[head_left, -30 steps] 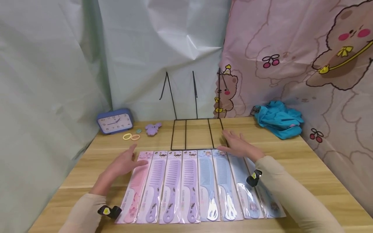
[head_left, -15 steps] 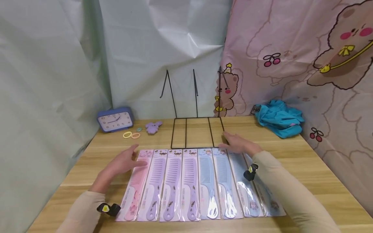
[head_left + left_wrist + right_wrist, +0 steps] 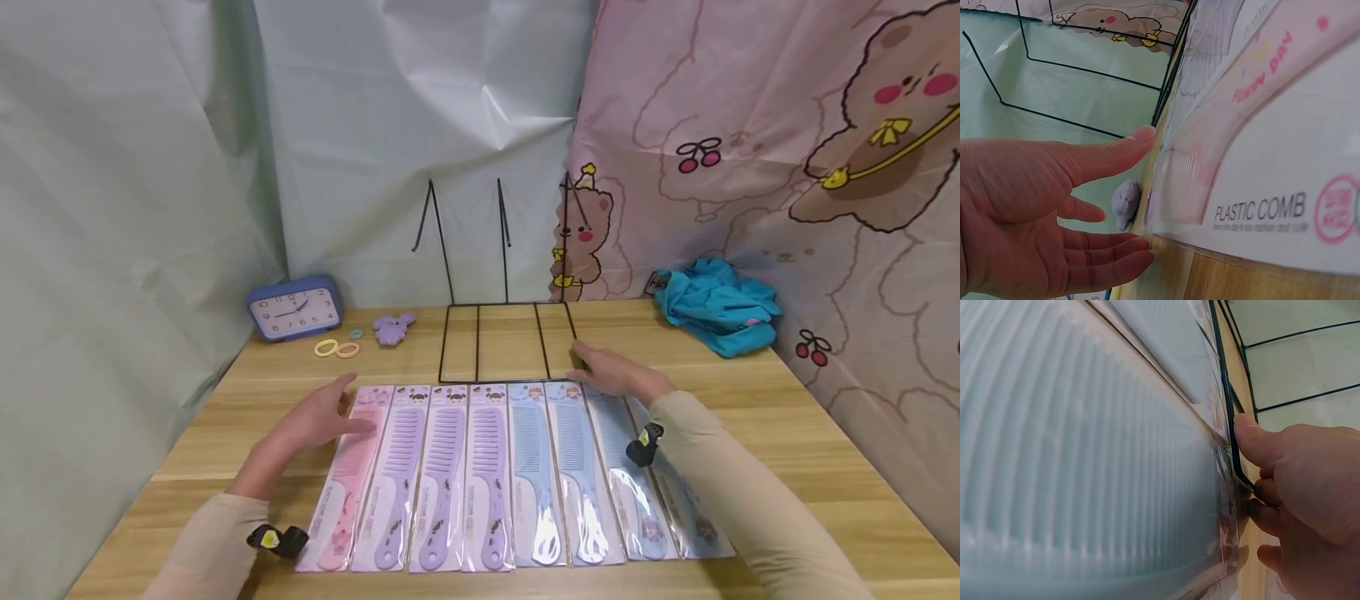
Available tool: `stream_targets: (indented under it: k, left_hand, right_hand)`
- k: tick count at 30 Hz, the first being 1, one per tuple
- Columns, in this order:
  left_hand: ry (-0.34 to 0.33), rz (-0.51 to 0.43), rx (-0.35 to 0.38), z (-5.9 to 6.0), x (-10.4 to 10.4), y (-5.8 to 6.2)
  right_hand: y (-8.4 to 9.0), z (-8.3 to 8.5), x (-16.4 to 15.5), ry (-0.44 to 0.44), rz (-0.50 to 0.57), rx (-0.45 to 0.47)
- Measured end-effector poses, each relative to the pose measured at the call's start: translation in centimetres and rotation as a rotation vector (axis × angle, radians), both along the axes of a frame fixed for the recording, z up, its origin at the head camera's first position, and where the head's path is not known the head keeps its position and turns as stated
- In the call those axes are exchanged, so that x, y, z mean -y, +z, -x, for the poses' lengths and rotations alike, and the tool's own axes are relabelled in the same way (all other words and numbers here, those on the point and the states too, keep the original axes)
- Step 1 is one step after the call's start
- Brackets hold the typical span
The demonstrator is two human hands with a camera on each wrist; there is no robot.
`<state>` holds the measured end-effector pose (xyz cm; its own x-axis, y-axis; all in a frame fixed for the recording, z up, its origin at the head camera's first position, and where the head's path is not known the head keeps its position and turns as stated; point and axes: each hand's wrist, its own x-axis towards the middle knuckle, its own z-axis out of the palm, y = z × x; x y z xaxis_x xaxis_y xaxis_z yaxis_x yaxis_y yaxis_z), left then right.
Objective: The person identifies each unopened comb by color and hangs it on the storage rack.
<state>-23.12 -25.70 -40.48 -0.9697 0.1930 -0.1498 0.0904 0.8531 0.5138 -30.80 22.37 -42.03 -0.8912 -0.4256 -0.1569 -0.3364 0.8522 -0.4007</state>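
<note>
Several packaged plastic combs lie side by side on the table: a pink comb (image 3: 354, 454) at the left, purple combs (image 3: 446, 450) in the middle and blue combs (image 3: 532, 442) at the right. Behind them stands a black wire rack (image 3: 507, 303) with three upright prongs. My left hand (image 3: 315, 414) hovers over the upper part of the pink comb's pack, fingers extended and thumb apart. In the left wrist view nothing lies between those fingers. With thumb and fingers my right hand (image 3: 1310, 487) pinches the rack's near right corner, above the blue combs, partly covering the packs there.
At the back left are a blue alarm clock (image 3: 295, 310), two hair ties (image 3: 347, 351), a small teal ring (image 3: 356, 333) and a purple toy (image 3: 393, 328). A crumpled turquoise cloth (image 3: 716, 308) lies at the back right. Draped sheets hang behind the table.
My right hand has shifted slightly, and its thumb has drawn in toward the fingers at the rack's corner. The left hand, the combs and the rack look nearly unchanged.
</note>
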Motion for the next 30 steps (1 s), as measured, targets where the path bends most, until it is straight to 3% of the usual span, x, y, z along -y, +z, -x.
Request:
stream_targets:
  k: [10,17,25,30]
  left_hand:
    - [-0.014,0.035,-0.009,-0.6,-0.5,-0.3]
    - [0.010,0.115,0.041,-1.4,-1.1,0.3]
    - [0.038,0.087,0.109,-1.3,-0.9,0.9]
    - [0.013,0.047,0.128,-0.8,-0.1,0.9]
  right_hand:
    - [0.3,0.0,0.4,-0.004,-0.014,0.018]
    - [0.6,0.1,0.9,-0.008,-0.048,0.025]
    - [0.9,0.3,0.8,-0.029,-0.066,0.040]
    - [0.8,0.4,0.7,-0.029,-0.067,0.040]
